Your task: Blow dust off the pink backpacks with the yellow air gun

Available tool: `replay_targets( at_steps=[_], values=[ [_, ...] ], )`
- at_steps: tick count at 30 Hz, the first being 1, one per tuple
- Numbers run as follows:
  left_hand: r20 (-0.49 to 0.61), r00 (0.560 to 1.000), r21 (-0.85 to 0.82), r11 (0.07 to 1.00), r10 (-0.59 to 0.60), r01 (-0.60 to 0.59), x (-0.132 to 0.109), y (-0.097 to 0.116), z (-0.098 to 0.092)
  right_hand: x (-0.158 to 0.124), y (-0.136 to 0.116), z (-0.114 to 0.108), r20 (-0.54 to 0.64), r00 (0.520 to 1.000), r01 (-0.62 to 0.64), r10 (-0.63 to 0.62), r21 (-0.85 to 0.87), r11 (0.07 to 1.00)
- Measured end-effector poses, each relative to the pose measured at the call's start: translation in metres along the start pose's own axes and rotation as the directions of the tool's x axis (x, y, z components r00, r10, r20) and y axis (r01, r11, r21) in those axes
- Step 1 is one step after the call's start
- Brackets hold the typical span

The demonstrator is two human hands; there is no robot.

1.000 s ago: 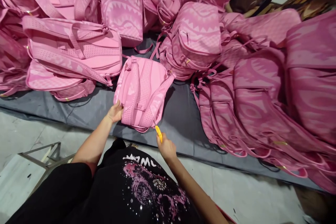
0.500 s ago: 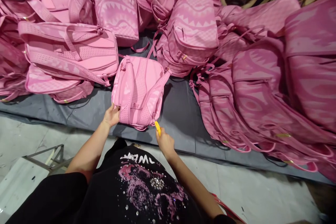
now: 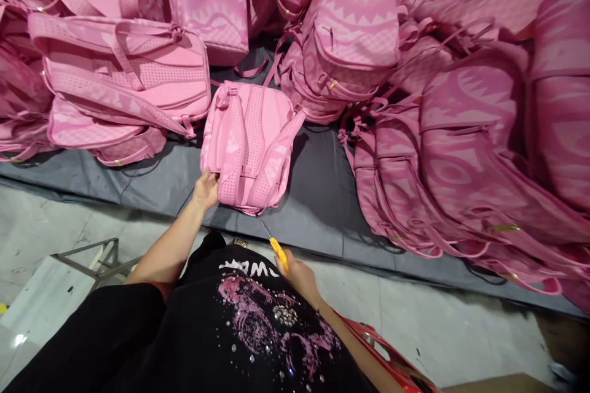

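Observation:
A small pink backpack [image 3: 271, 113] lies on the dark table cover with its straps and padded back panel facing up. At its lower left side, my left hand [image 3: 206, 190] grips the edge, the thumb on top. My right hand [image 3: 298, 275] is closed around a yellow-handled tool [image 3: 278, 253] below the bag's lower edge. From the handle a thin dark shaft points up and left towards the bag's bottom. Whether its tip touches the bag, I cannot tell.
Another pink backpack [image 3: 157, 83] lies to the left, with a shark-mouth backpack [image 3: 354, 18] behind on the right. Several more stand in a row at right [image 3: 465, 116]. A dark cover [image 3: 318, 178] drapes the table. A pale stool [image 3: 41, 301] is at lower left.
My right hand has drawn the yellow-handled tool down, away from the backpack's lower right corner, and its thin shaft now shows. My left hand keeps its place on the bag. The view has shifted slightly.

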State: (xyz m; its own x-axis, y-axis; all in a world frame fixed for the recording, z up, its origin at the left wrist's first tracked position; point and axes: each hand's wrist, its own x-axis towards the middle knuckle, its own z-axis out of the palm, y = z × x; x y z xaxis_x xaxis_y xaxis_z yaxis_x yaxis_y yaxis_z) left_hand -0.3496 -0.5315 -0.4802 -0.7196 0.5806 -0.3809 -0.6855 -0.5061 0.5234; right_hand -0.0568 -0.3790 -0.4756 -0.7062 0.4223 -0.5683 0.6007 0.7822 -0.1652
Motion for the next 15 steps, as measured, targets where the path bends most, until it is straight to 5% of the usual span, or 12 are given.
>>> replay_targets(
  at_steps=[4, 6, 8, 9, 11, 15],
  values=[
    [-0.191, 0.954, 0.433, 0.892, 0.232, -0.131, -0.013, -0.011, 0.013, 0.026, -0.016, 0.008, -0.023, 0.995, 0.095, -0.096, -0.026, 0.995],
    [-0.156, 0.853, 0.823, 0.543, 0.498, -0.167, -0.026, -0.024, 0.017, 0.035, -0.025, 0.008, -0.045, 0.995, 0.094, -0.094, 0.001, 0.996],
    [0.157, 0.797, 0.984, -0.024, 0.583, -0.177, -0.041, -0.042, 0.018, 0.033, -0.030, 0.003, -0.019, 0.996, 0.090, -0.089, 0.078, 0.993],
    [0.341, 0.800, 0.932, -0.291, 0.495, -0.217, -0.048, -0.051, 0.015, 0.029, -0.032, -0.002, -0.010, 0.995, 0.099, -0.098, 0.134, 0.986],
    [0.566, 0.798, 0.708, -0.620, 0.210, -0.339, -0.050, -0.066, 0.002, 0.019, -0.032, -0.015, -0.042, 0.992, 0.127, -0.121, 0.249, 0.960],
    [0.693, 0.720, 0.375, -0.868, 0.031, -0.324, 0.004, -0.076, -0.017, 0.009, -0.029, -0.043, -0.274, 0.961, 0.148, -0.041, 0.381, 0.913]
  ],
)
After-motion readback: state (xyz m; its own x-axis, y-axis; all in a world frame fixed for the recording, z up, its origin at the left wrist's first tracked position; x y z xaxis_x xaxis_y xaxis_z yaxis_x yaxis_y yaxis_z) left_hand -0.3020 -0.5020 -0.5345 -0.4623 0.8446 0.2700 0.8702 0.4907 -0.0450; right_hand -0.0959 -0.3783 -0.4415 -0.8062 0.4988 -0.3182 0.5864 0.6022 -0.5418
